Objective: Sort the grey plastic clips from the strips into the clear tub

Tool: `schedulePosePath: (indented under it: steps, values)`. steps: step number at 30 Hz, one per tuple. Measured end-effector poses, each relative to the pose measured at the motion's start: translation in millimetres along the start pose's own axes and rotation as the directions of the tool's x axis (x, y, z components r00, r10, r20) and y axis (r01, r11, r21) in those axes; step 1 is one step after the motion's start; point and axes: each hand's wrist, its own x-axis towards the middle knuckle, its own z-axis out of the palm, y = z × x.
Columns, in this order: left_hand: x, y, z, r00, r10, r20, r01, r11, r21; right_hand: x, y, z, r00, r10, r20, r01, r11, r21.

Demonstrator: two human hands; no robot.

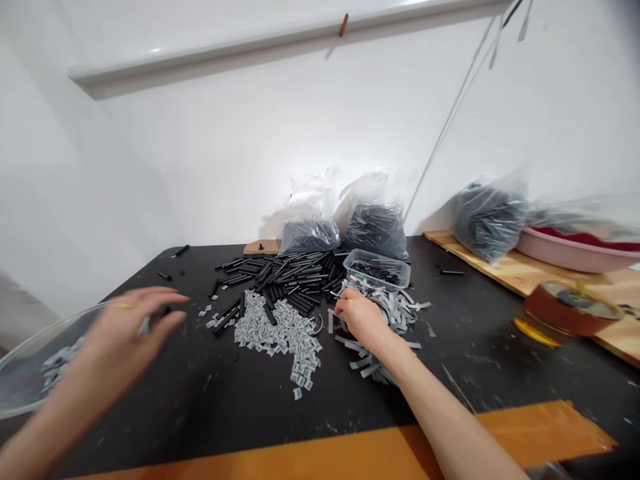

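Observation:
My left hand (pixel 131 321) hangs blurred over the black table (pixel 150 413), just above the rim of a clear plastic bowl (pixel 30 373) holding grey pieces. A small grey piece (pixel 145 327) shows between its thumb and fingers. My right hand (pixel 357 317) presses into a heap of long grey strips (pixel 395 313), its fingers curled down among them. Between my hands lie a spread of small grey clips (pixel 275 333) and a pile of black tubes (pixel 283 280). A small plastic tub (pixel 377 270) of black pieces stands behind the strips.
Plastic bags of dark parts (pixel 375 230) lean against the white wall. At the right, a wooden board (pixel 530 280) carries a pink basin (pixel 575 250). A tape roll (pixel 567 310) sits near it, blurred. Orange tape (pixel 530 433) runs along the table's near edge.

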Motion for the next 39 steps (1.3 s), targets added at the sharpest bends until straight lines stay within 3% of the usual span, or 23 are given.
schedulePosePath:
  steps: [1,4,7,11,13,16,19,21,23,25,28,30,35,39]
  values:
    - [-1.4,23.5,17.6,0.992,0.016,0.121,-0.010,0.999,-0.047,0.5,0.2,0.5,1.000,0.001,-0.008,-0.001,1.000,0.002]
    - [-5.6,80.3,63.9,0.903,0.039,0.428,0.044,0.982,-0.182,0.1,0.8,-0.8,0.999,-0.005,-0.041,0.006,1.000,0.023]
    - [-8.3,104.4,88.6,0.844,0.058,0.533,0.070,0.974,-0.217,-0.8,-0.4,-3.1,0.988,-0.046,-0.151,0.073,0.981,0.177]
    - [-11.4,109.6,94.7,0.833,0.087,0.546,0.009,0.985,-0.170,0.6,-8.1,-4.3,0.964,-0.012,-0.264,0.144,0.862,0.486]
    - [-12.8,111.2,93.9,0.842,0.100,0.529,-0.055,0.993,-0.101,1.3,-13.9,-4.6,0.973,0.054,-0.226,0.108,0.756,0.646]
    - [-13.3,114.8,92.7,0.839,0.129,0.529,-0.095,0.991,-0.091,0.9,-22.6,-5.7,0.987,0.123,-0.106,0.026,0.524,0.851]
    - [-11.5,119.0,91.6,0.829,0.148,0.539,-0.059,0.982,-0.180,-1.0,-29.5,-7.5,0.989,0.145,0.017,-0.057,0.276,0.960]
    - [-9.1,122.1,90.9,0.832,0.110,0.544,0.040,0.966,-0.257,-2.4,-32.6,-9.0,0.987,0.133,0.085,-0.102,0.125,0.987]
    - [-5.3,125.5,90.6,0.823,0.053,0.566,0.221,0.887,-0.405,-3.8,-34.5,-10.6,0.987,0.101,0.127,-0.127,-0.004,0.992]
    - [-0.1,129.5,91.5,0.807,0.025,0.590,0.407,0.700,-0.587,-5.2,-35.7,-11.9,0.987,0.061,0.149,-0.144,-0.082,0.986]
    - [7.3,135.5,97.5,0.812,-0.016,0.584,0.541,0.397,-0.741,-7.3,-37.6,-11.3,0.986,0.025,0.166,-0.163,-0.082,0.983]
    - [9.1,138.2,104.9,0.813,-0.077,0.577,0.573,0.278,-0.771,-8.6,-39.9,-8.4,0.986,0.010,0.169,-0.169,-0.042,0.985]
    - [1.3,138.3,121.8,0.780,-0.166,0.603,0.621,0.092,-0.778,-11.1,-50.3,2.1,0.978,-0.061,0.200,-0.200,0.008,0.980]
    - [-3.5,137.3,120.6,0.762,-0.183,0.621,0.639,0.059,-0.767,-11.5,-56.7,4.6,0.969,-0.070,0.238,-0.238,0.008,0.971]
